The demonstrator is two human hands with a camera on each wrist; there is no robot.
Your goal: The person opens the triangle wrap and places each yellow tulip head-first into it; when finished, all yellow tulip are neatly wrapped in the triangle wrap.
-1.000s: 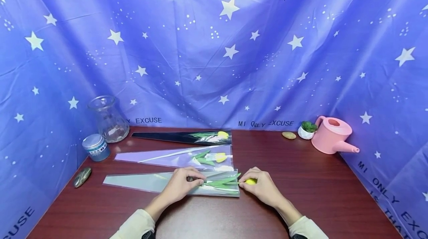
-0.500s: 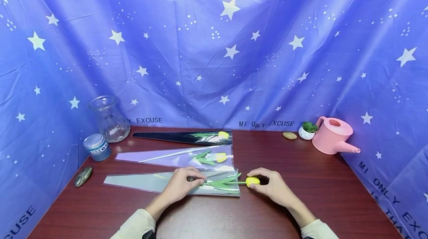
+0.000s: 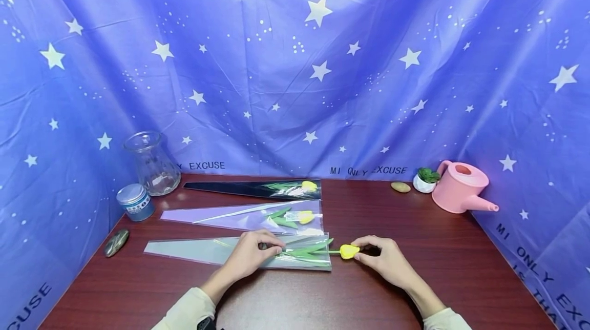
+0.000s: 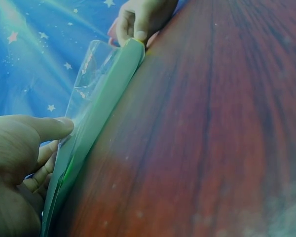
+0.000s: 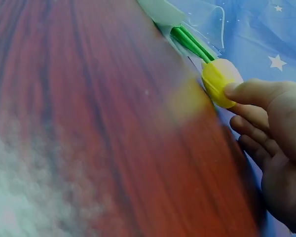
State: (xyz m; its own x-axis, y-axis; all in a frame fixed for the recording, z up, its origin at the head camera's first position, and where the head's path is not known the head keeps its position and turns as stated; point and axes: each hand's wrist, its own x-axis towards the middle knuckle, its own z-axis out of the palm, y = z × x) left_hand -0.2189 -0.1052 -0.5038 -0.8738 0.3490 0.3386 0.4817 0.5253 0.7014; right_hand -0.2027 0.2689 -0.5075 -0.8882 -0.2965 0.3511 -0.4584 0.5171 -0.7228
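A clear sleeve (image 3: pixel 216 250) lies on the dark red table (image 3: pixel 442 273) with its wide mouth to the right. My left hand (image 3: pixel 269 248) pinches the sleeve near the green leaves (image 3: pixel 306 252). My right hand (image 3: pixel 361 249) pinches the yellow tulip head (image 3: pixel 349 251), which lies just outside the sleeve mouth, stem still inside. In the left wrist view my thumb (image 4: pixel 54 128) lies on the sleeve (image 4: pixel 101 89), with the right hand (image 4: pixel 140 19) at its far end. The right wrist view shows fingertips (image 5: pixel 239 91) on the yellow head (image 5: pixel 218 81) and the green stem (image 5: pixel 190 43).
Two more wrapped tulips lie behind: a purple sleeve (image 3: pixel 239 215) and a black sleeve (image 3: pixel 239 188). A glass vase (image 3: pixel 152 163), blue tin (image 3: pixel 135 202) and stone (image 3: pixel 115 243) stand at left. A pebble (image 3: pixel 400 187), small potted plant (image 3: pixel 425 180) and pink watering can (image 3: pixel 461 186) sit at the back right.
My right hand has drawn a little to the right with the yellow tulip head, so more of the head and a bit of stem show outside the sleeve. The left hand has stayed put.
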